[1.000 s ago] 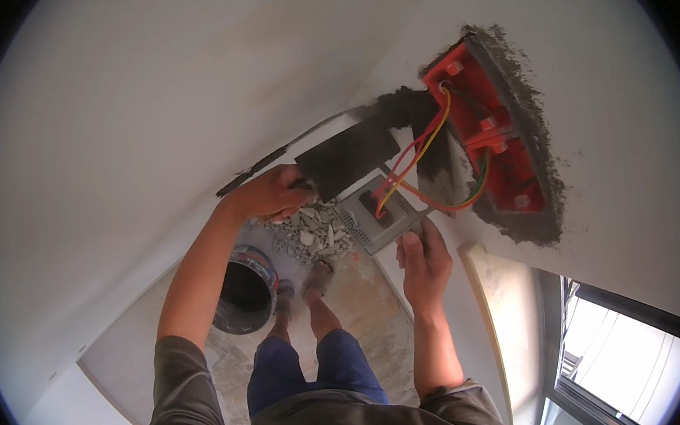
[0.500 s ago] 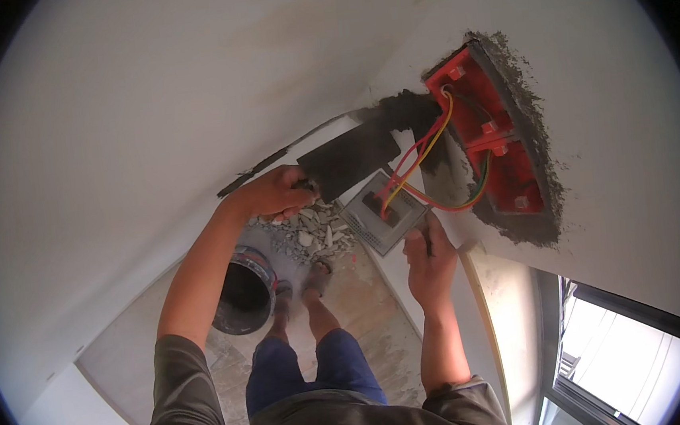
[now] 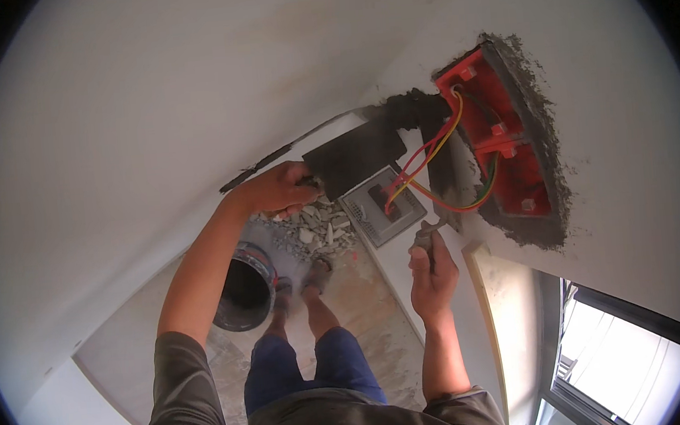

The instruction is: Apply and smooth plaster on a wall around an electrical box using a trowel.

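My left hand [image 3: 278, 189] grips the handle of a dark rectangular trowel [image 3: 354, 155], its flat face smeared dark. My right hand [image 3: 433, 273] is closed round a small grey hand tool [image 3: 426, 236] with a bent neck, just below a grey square plate [image 3: 364, 216] on the white ledge [image 3: 397, 272]. Red, yellow and green wires [image 3: 440, 147] run from two joined red wall boxes [image 3: 491, 105] down over the plate. Rough dark mortar [image 3: 544, 120] borders the boxes, and a dark smear [image 3: 415, 107] spreads left along the wall.
A dark bucket [image 3: 242, 292] stands by my feet at lower left. Broken rubble [image 3: 317, 230] lies on the floor near the ledge. A pale board [image 3: 482, 297] and a framed window [image 3: 614, 351] are at lower right; white walls [image 3: 147, 92] surround the work.
My right hand has moved down and slightly right, away from the plate's edge, bringing the small tool into fuller view. My left hand and trowel have shifted only slightly.
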Available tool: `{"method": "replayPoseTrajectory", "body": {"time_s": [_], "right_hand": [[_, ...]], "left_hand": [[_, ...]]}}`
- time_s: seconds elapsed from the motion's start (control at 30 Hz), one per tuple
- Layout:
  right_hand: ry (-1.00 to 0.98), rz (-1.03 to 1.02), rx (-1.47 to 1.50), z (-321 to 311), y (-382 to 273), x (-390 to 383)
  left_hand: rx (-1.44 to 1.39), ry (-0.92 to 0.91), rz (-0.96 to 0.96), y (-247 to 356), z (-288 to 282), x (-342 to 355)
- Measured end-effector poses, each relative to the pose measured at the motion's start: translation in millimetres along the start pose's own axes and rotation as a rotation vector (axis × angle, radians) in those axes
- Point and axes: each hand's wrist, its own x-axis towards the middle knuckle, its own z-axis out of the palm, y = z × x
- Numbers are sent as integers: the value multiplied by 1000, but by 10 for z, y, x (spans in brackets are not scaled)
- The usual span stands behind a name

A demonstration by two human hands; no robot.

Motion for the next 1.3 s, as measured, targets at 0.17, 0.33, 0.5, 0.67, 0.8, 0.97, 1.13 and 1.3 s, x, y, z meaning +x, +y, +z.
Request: {"method": "replayPoseTrajectory", "body": {"time_s": [0.17, 0.33, 0.5, 0.67, 0.8, 0.97, 1.13, 1.3], "right_hand": [[-51, -296, -302, 53, 110, 77], [-56, -279, -475, 104, 174, 234], [34, -277, -505, 207, 115, 232], [93, -303, -574, 212, 71, 207], [98, -303, -587, 174, 37, 197], [119, -369, -465, 166, 20, 267], [76, -306, -328, 173, -6, 287], [108, -375, -295, 196, 36, 308]], "left_hand": [[55, 13, -3, -56, -29, 20], [34, -7, -8, -24, -33, 38], [-16, -5, -67, 50, -24, 11], [-15, -33, -37, 34, -46, 13], [44, -17, -43, 72, -53, -16], [55, -30, -34, 86, -54, 16], [6, -62, 17, 38, -66, 16], [55, -39, -33, 128, -44, -2]]}}
